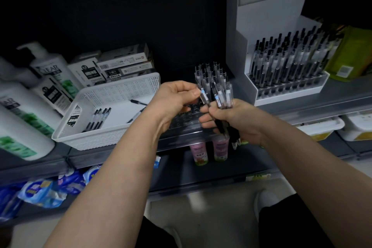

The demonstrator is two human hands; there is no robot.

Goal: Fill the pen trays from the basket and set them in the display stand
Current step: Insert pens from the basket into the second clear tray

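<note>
The display stand (261, 26) stands upper right, the basket (120, 90) centre-left, and the dark pen tray (185, 117) mid-frame. The right hand (237, 119) clutches a pen bundle (223, 96) while the left hand (173, 98) pinches one pen (203, 95). Tugging that pen could loosen and spill the rest.

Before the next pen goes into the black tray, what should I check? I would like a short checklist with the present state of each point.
1. The left hand pinches only one pen: ok.
2. The right hand grips the bundle of pens securely: ok.
3. The black tray has empty holes below the hands: ok.
4. The tip of the pinched pen points down at the tray: cannot tell, the fingers hide it.
5. The basket has more stock: ok, a few loose pens lie inside.
6. The display stand has room for this tray: cannot tell.
</note>
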